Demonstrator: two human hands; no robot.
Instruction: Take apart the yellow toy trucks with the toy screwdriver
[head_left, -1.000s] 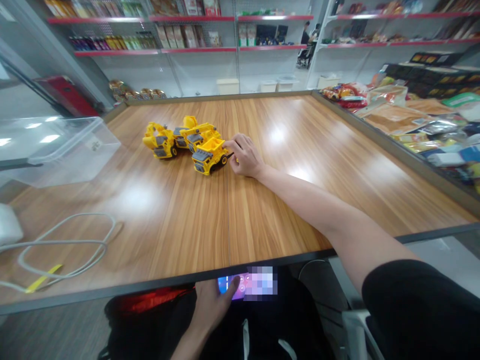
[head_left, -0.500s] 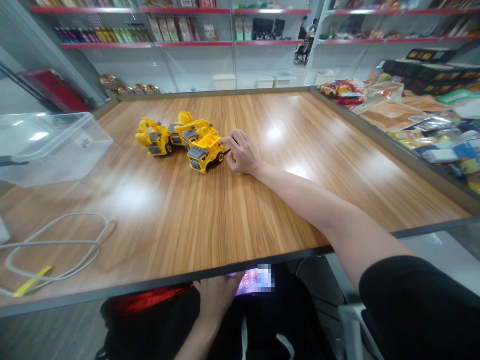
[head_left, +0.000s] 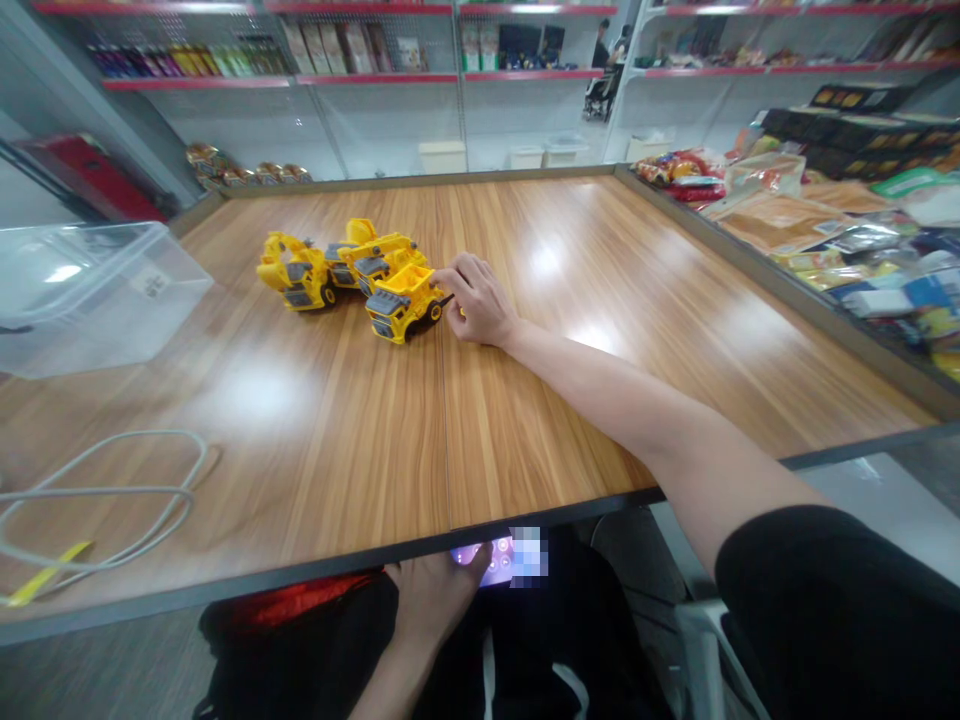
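Note:
On the wooden table point(head_left: 360, 430) my right hand point(head_left: 480, 300) is closed at the rear of a yellow toy dump truck point(head_left: 403, 304), its fingertips pinching the back end. Close behind that truck is another yellow toy truck point(head_left: 386, 258) with a raised arm, and a further toy vehicle point(head_left: 352, 240) stands beside it. To the left sits a yellow toy excavator point(head_left: 296, 272). Below the table edge my left hand point(head_left: 439, 595) holds a phone point(head_left: 499, 560) with a lit screen, the thumb over the glass. Part of the screen is blurred out.
A clear plastic bin point(head_left: 97, 300) stands at the table's left. Nearer lies a looped pale cable point(head_left: 112, 490) with a yellow tag point(head_left: 49, 575). Packaged goods point(head_left: 810, 220) fill a bordered area on the right. Stocked shelves point(head_left: 360, 80) line the back.
The view has shifted slightly, so the table things sit a little further left. The left thumb has moved further over the phone screen. My right hand stays at the dump truck's rear.

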